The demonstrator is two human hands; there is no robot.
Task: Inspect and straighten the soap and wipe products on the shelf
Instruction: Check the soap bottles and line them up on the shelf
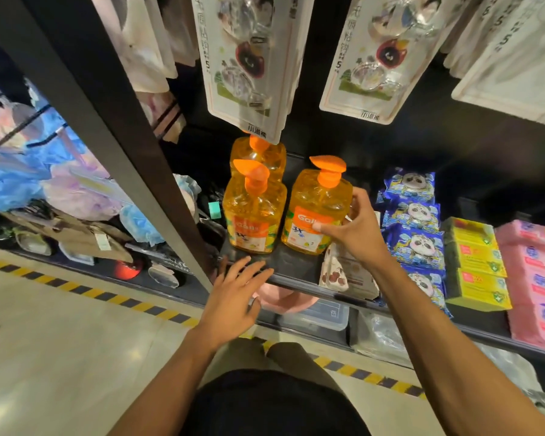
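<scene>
Three orange pump bottles of liquid soap stand on a dark shelf (296,265). My right hand (356,228) grips the right front bottle (315,209), thumb on its label and fingers round its right side. The left front bottle (254,215) stands beside it, and a third bottle (261,152) is behind that one. My left hand (233,297) hovers flat with fingers spread over the shelf's front edge, holding nothing. Blue panda wipe packs (414,221) lie in a row to the right of the bottles.
Yellow boxes (472,262) and pink packs (532,278) fill the shelf further right. Carded hook packs (243,64) hang just above the bottles. A dark upright post (107,121) borders the left. Clear containers (315,316) sit on the lower shelf. Hazard-striped tape (76,289) marks the floor.
</scene>
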